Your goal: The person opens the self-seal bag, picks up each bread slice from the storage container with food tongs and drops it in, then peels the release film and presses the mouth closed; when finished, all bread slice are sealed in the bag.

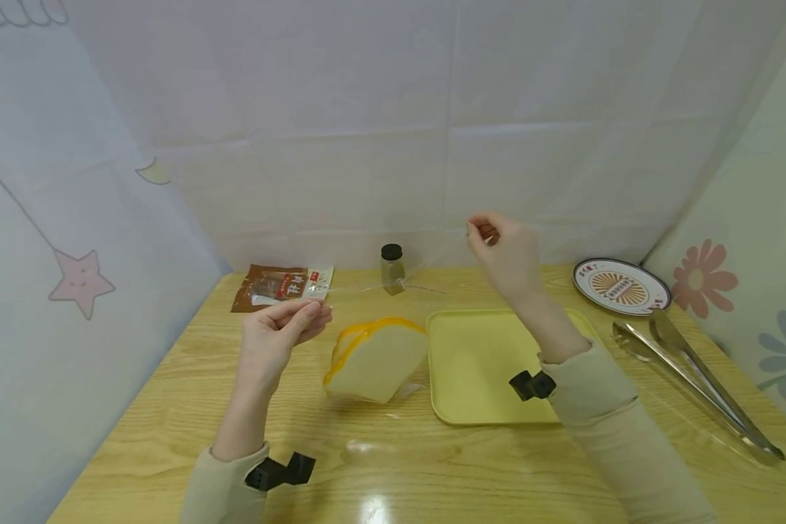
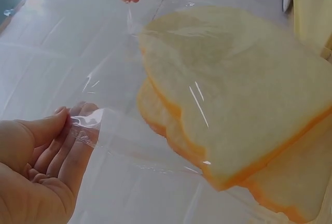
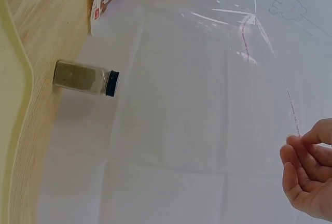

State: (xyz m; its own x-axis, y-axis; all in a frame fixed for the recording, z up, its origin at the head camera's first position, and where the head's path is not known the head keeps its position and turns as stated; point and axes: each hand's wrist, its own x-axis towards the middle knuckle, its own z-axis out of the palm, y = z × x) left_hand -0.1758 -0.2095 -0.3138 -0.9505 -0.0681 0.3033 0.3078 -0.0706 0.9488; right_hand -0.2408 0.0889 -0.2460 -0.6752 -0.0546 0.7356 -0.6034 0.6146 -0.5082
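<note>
Two bread slices (image 1: 380, 360) with orange crust edges lie inside a clear plastic bag (image 2: 116, 136). My left hand (image 1: 275, 342) pinches one corner of the bag's edge between thumb and fingers, up and left of the bread. Higher and to the right, my right hand (image 1: 507, 251) pinches the end of a thin clear strip (image 3: 291, 99) with faint reddish print. In the right wrist view the strip runs taut from the bag's edge to the fingertips. The bag's film stretches between both hands, with the bread (image 2: 238, 89) hanging below and to the right in the left wrist view.
A yellow tray (image 1: 478, 367) lies right of the bread. Behind stand a black-capped jar (image 1: 391, 268) and a brown spice packet (image 1: 282, 285). At the right are a patterned plate (image 1: 622, 286) and metal tongs (image 1: 701, 386). Cloth walls close in the table.
</note>
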